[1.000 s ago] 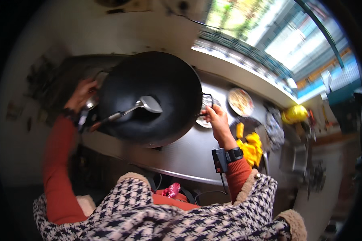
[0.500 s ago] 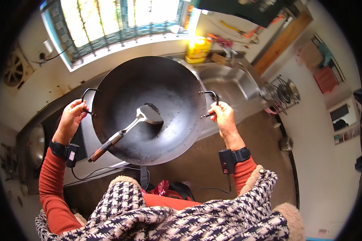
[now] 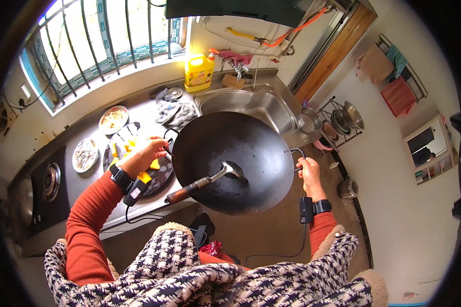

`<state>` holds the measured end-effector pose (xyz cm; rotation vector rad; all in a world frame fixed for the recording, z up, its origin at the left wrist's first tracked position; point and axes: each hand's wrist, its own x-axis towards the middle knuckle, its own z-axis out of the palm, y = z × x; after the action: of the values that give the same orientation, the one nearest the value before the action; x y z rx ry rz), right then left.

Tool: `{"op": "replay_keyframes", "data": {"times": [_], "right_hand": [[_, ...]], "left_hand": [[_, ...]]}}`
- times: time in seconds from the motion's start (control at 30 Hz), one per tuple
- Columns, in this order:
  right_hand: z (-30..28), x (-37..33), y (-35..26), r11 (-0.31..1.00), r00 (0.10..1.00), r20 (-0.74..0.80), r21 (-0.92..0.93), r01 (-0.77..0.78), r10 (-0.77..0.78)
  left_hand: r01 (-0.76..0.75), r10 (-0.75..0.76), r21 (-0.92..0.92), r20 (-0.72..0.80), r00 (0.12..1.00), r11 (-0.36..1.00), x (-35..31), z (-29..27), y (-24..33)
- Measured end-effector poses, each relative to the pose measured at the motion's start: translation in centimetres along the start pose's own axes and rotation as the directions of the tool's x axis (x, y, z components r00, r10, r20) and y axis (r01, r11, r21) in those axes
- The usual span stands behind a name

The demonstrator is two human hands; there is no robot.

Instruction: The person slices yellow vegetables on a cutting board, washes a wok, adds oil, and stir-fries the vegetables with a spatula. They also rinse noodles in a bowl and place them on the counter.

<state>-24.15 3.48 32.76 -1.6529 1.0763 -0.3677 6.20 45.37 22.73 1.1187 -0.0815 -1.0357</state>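
Observation:
A large dark wok (image 3: 225,138) hangs in the air in front of me, between the counter and my body. My left hand (image 3: 144,153) is closed round its left loop handle, and my right hand (image 3: 309,173) grips the right one. Inside the wok lies a spatula (image 3: 189,188) with a metal blade and a wooden-ended handle that sticks out over the near left rim. Under and beside my left hand, yellow chunks (image 3: 143,177) lie on a dark round board (image 3: 161,179) on the counter.
Two plates of food, one whitish (image 3: 85,155) and one orange-red (image 3: 113,120), stand left on the counter. A gas burner (image 3: 51,181) lies beyond. Behind the wok are a crumpled cloth (image 3: 175,110), a sink (image 3: 271,105) and a yellow jug (image 3: 198,73). A pot rack (image 3: 343,120) stands right.
Both hands have carried the wok to the right, toward the sink side, with the spatula still in it. My view has turned right as well, and the board and plates now show.

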Motion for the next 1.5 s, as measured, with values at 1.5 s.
{"op": "replay_keyframes", "data": {"times": [1.5], "right_hand": [[31.2, 36.9, 4.2, 0.686, 0.859, 0.487, -0.572, 0.450, -0.158]], "left_hand": [[0.073, -0.008, 0.038, -0.838, 0.545, 0.997, 8.4, -3.0, 0.7]]}}
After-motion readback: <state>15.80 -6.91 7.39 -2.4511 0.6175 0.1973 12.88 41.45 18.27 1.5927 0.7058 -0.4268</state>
